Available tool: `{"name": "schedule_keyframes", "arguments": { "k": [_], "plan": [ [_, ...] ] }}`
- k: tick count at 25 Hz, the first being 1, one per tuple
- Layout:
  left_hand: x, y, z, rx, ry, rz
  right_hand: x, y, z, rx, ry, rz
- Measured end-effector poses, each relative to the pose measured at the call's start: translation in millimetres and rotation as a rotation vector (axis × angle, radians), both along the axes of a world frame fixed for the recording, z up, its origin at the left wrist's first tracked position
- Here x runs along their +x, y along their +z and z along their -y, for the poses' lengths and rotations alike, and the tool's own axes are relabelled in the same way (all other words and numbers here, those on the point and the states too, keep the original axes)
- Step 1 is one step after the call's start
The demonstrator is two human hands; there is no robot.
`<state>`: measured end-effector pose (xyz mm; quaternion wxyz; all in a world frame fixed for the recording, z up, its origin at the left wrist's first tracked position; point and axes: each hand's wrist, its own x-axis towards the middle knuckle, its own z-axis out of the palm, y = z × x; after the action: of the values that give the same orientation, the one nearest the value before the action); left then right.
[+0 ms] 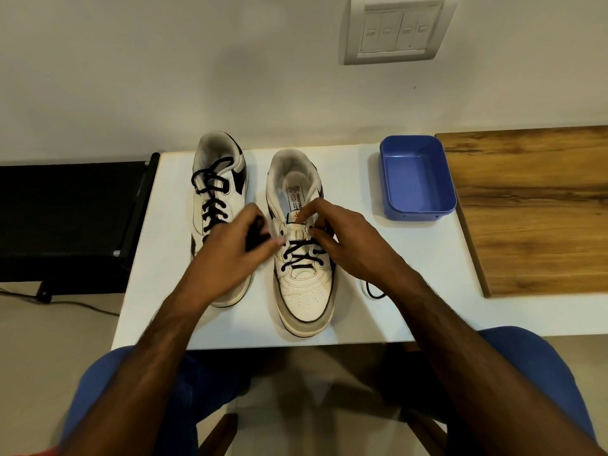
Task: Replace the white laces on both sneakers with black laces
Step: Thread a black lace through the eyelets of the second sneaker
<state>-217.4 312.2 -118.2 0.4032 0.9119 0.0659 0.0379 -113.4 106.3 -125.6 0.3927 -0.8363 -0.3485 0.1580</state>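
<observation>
Two white sneakers stand side by side on the white table (329, 324), toes toward me. The left sneaker (218, 192) carries a black lace through all its eyelets. The right sneaker (302, 291) has a black lace (297, 255) crossed through its lower eyelets only; the upper eyelets are bare. My left hand (230, 248) holds a bunched black lace end beside the shoe's left eyelets. My right hand (345, 238) pinches the tongue and right eyelet flap. A loose lace end (373, 292) lies on the table under my right wrist.
A blue plastic tray (416, 205) sits at the back right of the table. A wooden board (539, 209) adjoins on the right. A black stand (65, 218) is on the left. A wall switch plate (398, 28) hangs above. My knees are below the table edge.
</observation>
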Motion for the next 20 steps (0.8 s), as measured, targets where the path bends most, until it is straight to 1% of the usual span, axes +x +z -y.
{"name": "schedule_keyframes", "arguments": {
  "k": [1,2,5,6,7,9,10,11,12,13,15,16,17,20],
  "plan": [
    [-1,-4,0,0.164,-0.056,-0.022,0,0,-1,0.001,0.002,0.003],
    [-1,-5,1,0.244,-0.097,-0.021,0,0,-1,0.000,0.004,0.005],
    [2,-6,0,0.351,-0.174,0.011,0,-1,-2,-0.004,0.003,0.009],
    [2,-5,0,0.313,-0.179,0.013,0,-1,-2,-0.006,0.002,0.009],
    [1,-3,-1,0.188,-0.137,0.007,1,-1,-2,-0.009,0.002,0.007],
    [0,5,-1,-0.213,0.054,0.045,1,-1,-1,-0.011,0.004,0.006],
    [1,10,-1,-0.374,0.145,0.082,0,-1,0,-0.010,0.004,0.010],
    [2,12,0,-0.454,0.209,0.104,0,-1,0,-0.011,0.006,0.015],
    [2,14,2,-0.467,0.233,0.112,0,0,0,-0.013,0.012,0.016],
    [3,15,4,-0.416,0.216,0.107,0,0,0,-0.013,0.020,0.013],
    [3,13,7,-0.184,0.113,0.090,-1,-1,-1,-0.009,0.027,0.007],
    [2,13,9,-0.109,0.078,0.090,0,0,0,0.001,0.030,-0.010],
    [0,15,10,-0.106,0.071,0.099,1,1,1,0.023,0.030,-0.041],
    [-4,26,8,-0.247,0.102,0.205,1,10,2,0.156,-0.003,-0.150]
  ]
}}
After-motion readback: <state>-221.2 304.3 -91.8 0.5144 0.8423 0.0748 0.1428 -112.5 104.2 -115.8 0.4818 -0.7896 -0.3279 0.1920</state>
